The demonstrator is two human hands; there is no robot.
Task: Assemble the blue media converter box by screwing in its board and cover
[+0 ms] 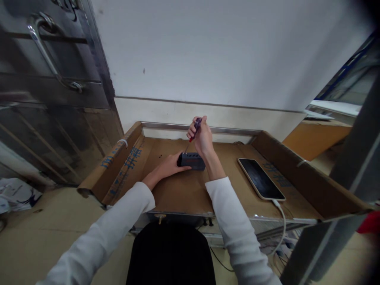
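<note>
A small dark box [192,161] with red marking on its top lies on the cardboard-lined work surface [184,190]. My left hand [168,166] rests against the box's left side, fingers laid along its front edge. My right hand [202,136] is closed round a screwdriver [194,129] with a purple and red handle. The screwdriver is held nearly upright, its thin shaft pointing down to the box's top left corner. A few tiny dark specks, perhaps screws [160,156], lie on the cardboard left of the box.
A phone [260,178] lies face up to the right, with a white cable [280,221] hanging over the front edge. Raised cardboard walls [118,158] frame the surface. A metal door with a handle [47,55] stands at left, a white wall behind.
</note>
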